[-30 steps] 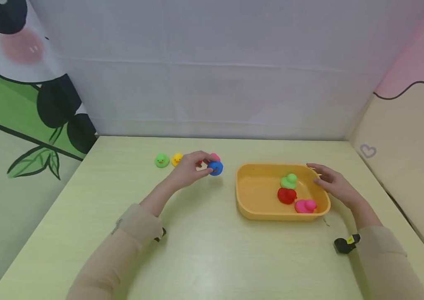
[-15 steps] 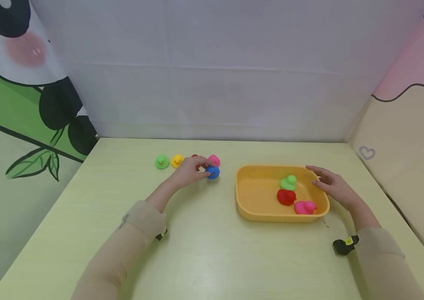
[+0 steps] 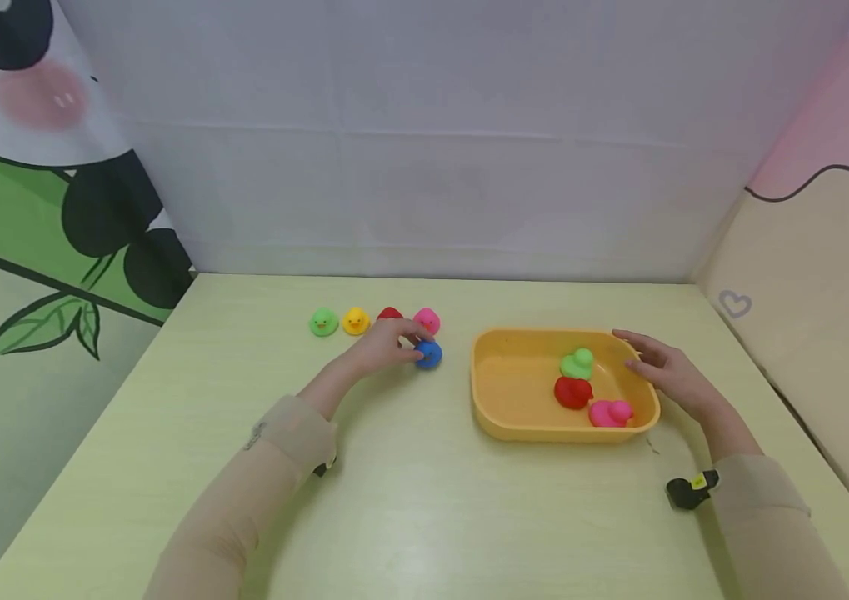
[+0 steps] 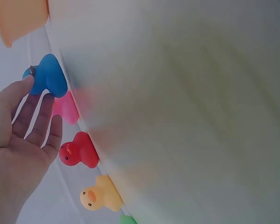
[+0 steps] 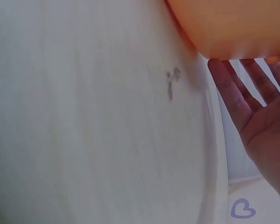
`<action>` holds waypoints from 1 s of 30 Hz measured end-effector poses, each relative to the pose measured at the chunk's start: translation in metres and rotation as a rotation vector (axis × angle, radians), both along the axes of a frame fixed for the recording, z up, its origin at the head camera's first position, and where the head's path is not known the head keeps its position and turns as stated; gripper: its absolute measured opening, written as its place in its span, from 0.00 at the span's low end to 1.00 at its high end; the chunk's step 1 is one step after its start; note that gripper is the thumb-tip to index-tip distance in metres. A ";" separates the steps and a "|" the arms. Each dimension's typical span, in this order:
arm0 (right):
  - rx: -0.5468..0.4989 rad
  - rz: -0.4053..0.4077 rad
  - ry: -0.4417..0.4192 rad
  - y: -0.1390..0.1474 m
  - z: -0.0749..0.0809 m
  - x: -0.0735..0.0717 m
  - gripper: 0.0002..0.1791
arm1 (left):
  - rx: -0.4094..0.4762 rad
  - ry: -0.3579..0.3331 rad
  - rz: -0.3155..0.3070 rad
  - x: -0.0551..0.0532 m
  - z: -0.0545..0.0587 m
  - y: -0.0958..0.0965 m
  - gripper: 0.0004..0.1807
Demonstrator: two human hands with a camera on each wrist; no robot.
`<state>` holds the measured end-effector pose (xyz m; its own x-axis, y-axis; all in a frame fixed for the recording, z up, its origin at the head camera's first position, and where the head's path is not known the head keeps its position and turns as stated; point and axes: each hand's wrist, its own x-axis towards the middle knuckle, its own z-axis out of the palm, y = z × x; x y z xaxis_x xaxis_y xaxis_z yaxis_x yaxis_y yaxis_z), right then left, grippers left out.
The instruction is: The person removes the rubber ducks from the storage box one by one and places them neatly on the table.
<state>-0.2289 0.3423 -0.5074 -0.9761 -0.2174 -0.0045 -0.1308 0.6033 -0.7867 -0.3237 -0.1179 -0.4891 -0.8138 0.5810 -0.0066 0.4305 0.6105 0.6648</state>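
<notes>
My left hand (image 3: 388,343) pinches a blue rubber duck (image 3: 430,355) between thumb and fingertips, low over the table in front of a pink rubber duck (image 3: 427,320). In the left wrist view, the blue duck (image 4: 51,77) shows its base facing the tabletop. A red duck (image 3: 389,313) is partly hidden behind my left hand. My right hand (image 3: 666,367) rests at the right end of a yellow-orange tray (image 3: 517,434), its fingers extended. In the right wrist view, the fingertips meet the outside of the tray (image 5: 238,32).
A yellow duck (image 3: 356,321) and a green duck (image 3: 323,322) continue the back row leftward. Inside the tray are a green duck (image 3: 578,364), a red duck (image 3: 572,392) and a pink duck (image 3: 611,412). A pale wall (image 3: 439,192) rises behind the table.
The left hand has brought the blue duck down and slightly toward me, uncovering more of the pink, red and yellow ducks behind. The right hand and tray stay in place.
</notes>
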 end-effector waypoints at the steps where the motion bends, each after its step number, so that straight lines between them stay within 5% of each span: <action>1: 0.000 0.000 -0.002 0.000 0.000 0.000 0.30 | -0.004 -0.003 -0.003 0.000 0.000 0.000 0.16; 16: -0.011 -0.011 -0.015 0.000 -0.002 -0.001 0.30 | -0.052 -0.009 -0.012 0.000 0.000 0.003 0.16; 30: -0.016 -0.021 -0.032 0.001 -0.002 -0.001 0.29 | 0.034 0.032 -0.001 -0.001 0.004 -0.004 0.16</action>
